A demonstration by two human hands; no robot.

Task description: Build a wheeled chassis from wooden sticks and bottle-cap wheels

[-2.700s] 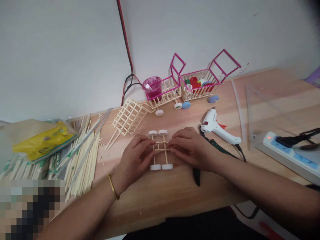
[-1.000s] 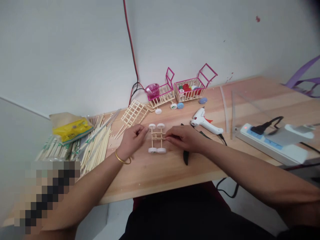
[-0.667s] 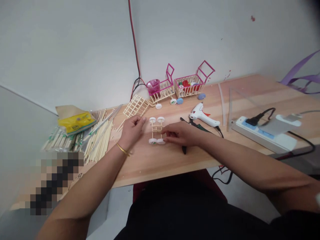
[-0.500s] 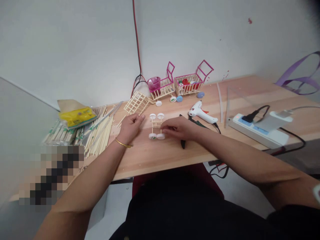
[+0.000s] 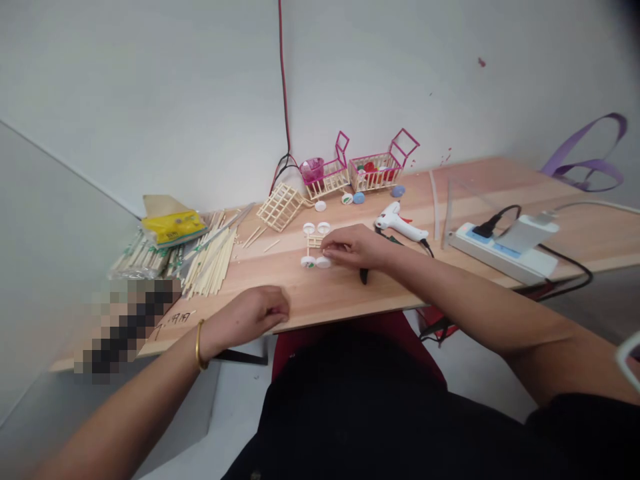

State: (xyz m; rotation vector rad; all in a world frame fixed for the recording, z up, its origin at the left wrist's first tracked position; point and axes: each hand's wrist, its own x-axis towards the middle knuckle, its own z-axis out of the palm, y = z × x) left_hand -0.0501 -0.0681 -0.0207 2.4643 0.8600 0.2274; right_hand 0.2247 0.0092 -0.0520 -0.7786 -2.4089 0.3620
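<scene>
Wooden bench (image 5: 340,300): the left hand (image 5: 250,317) has withdrawn to the near edge, fingers curled in, with nothing seen held. The right hand (image 5: 353,247) remains mid-bench, fingertips closed on the right side of the wheeled stick frame (image 5: 314,243), which lies flat and unmoved.

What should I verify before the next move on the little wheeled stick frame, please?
1. Right hand on the wheeled stick frame: ok, fingertips on its right side.
2. Left hand steadying it: not ok, curled at the near edge of the table, apart from the frame.
3. Four white wheels in place: ok.
4. Glue gun close by: ok, lying just right of the right hand.
5. Glue gun hot: cannot tell.
</scene>
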